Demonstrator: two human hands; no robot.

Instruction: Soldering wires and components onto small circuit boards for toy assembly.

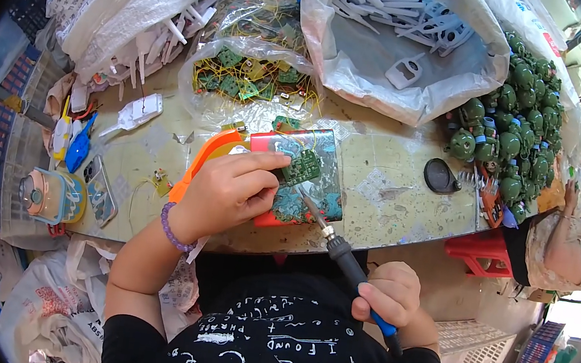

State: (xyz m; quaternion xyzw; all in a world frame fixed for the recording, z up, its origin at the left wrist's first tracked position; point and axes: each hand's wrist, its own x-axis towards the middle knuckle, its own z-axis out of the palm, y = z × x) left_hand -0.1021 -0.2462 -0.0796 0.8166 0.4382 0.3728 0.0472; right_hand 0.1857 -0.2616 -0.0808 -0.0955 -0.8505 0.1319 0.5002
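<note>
My left hand (229, 185) reaches over a red-edged block (334, 194) with a worn teal-grey top. Its index fingertip and thumb grip the left edge of a small green circuit board (304, 166), which is on that block. Lower right, my right hand (389, 293) is closed around the blue and black handle of a soldering iron (347, 260). The iron's metal tip points up and left, just below the board; whether it touches anything is too small to tell. An orange curved object (200, 160) lies partly behind my left hand.
Beyond the block, a clear bag (252, 80) holds green boards with yellow wires. A white sack (399, 104) contains white plastic parts. Green round parts (514, 135) are heaped at right. A phone (99, 192) and a lidded jug (52, 196) stand left. Another person (562, 248) sits at far right.
</note>
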